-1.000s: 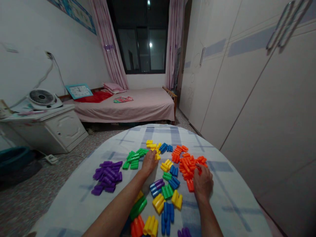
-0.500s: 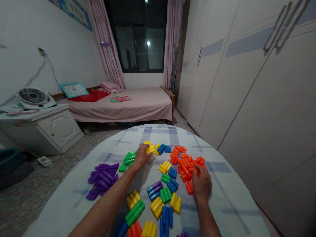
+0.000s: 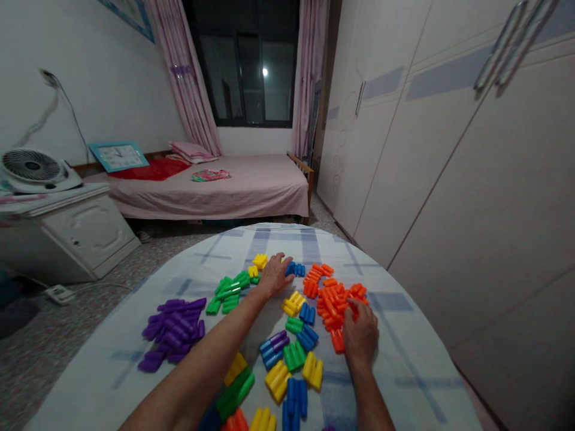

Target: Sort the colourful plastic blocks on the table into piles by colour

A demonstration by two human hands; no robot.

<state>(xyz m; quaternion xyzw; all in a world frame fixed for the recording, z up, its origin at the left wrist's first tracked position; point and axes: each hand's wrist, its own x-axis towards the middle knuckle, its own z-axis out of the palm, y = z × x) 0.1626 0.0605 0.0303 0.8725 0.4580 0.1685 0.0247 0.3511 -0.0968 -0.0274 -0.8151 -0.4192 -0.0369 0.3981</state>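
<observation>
The left hand point(image 3: 274, 276) and right hand point(image 3: 360, 336) are bare, likewise the left forearm point(image 3: 211, 366) and right forearm point(image 3: 371, 402).

Two hands are counted over one round table point(image 3: 404, 359): one left hand point(image 3: 274, 276) and one right hand point(image 3: 360, 335). Three sorted heaps are seen: one purple heap point(image 3: 173, 329), one green heap point(image 3: 229, 290) and one orange heap point(image 3: 330, 293), their pieces too crowded to be numbered. At least five yellow blocks point(image 3: 277, 381) and four blue blocks point(image 3: 294, 398) are made out. One fan point(image 3: 27, 170), one clock point(image 3: 117, 155) and one bed point(image 3: 251, 188) are counted behind.

a home bedroom: pink-covered bed point(image 3: 224, 188), tall wardrobe point(image 3: 449, 149), curtained window point(image 3: 245, 63)
</observation>
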